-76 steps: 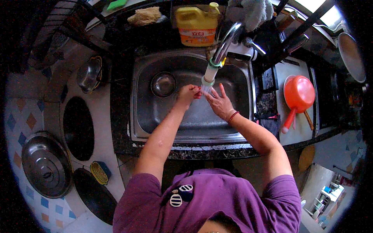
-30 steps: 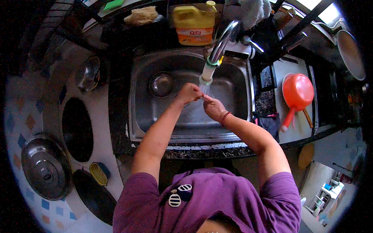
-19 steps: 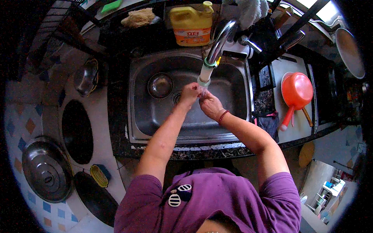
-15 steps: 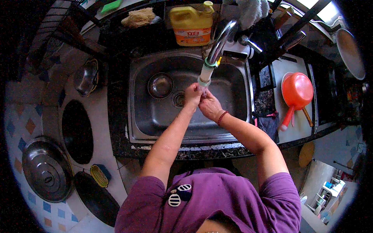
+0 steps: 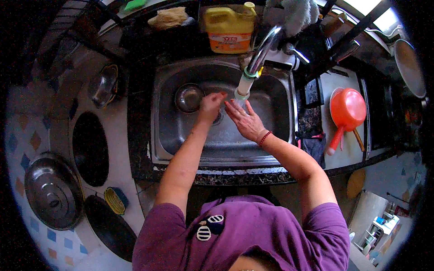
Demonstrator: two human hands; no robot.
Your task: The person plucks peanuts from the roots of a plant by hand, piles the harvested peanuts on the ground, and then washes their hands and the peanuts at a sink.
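Note:
Over the stainless steel sink (image 5: 190, 151), my right hand (image 5: 245, 121) is held under the faucet (image 5: 262, 56), palm down with fingers stretched out and apart. It holds nothing, and a red bead bracelet circles its wrist. Water seems to run from the white and green faucet nozzle (image 5: 245, 86) onto its fingers. Just to its left, my left hand (image 5: 210, 106) is apart from it, blurred by motion. Its fingers point to the right, and how far they are curled is unclear. A small metal bowl (image 5: 186, 98) sits in the sink beside my left hand, near the drain (image 5: 218, 119).
A yellow jug (image 5: 229, 29) stands behind the sink, with a tan sponge-like clump (image 5: 168, 18) to its left. On the right counter rests a red plastic ladle (image 5: 349, 108); a dark cloth (image 5: 313, 147) hangs near it. Left are a metal basin (image 5: 104, 86) and a large lid (image 5: 54, 194).
My hands were together under the nozzle and have now parted. The left moved left toward the bowl, while the right spread its fingers. The whole view shifted slightly.

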